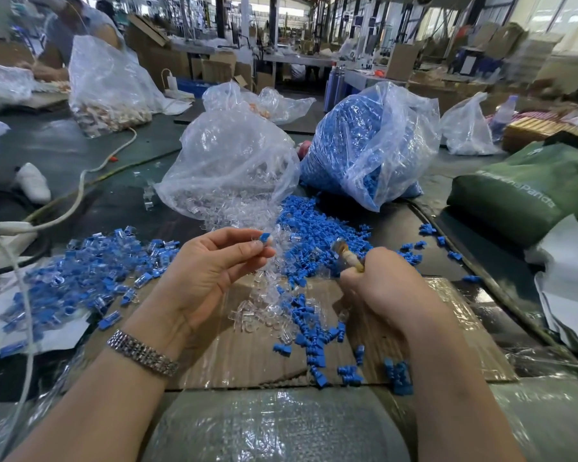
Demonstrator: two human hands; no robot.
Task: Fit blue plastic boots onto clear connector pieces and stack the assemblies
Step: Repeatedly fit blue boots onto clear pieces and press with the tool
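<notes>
Left of the cardboard (247, 355), many assemblies (90, 261) lie done; left hand (207, 271) pinches one boot (264, 237), right hand (377, 281) grips a tool (347, 255); full bags (367, 145) remain.

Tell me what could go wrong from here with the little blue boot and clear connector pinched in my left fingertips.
1. The left hand pinches the small blue plastic boot on its clear connector piece only at the fingertips; it could slip into the loose clear connector pieces below and be lost.
2. The right hand grips a metal-tipped wooden-handled tool close to the left fingers; a slip might jab them.
</notes>
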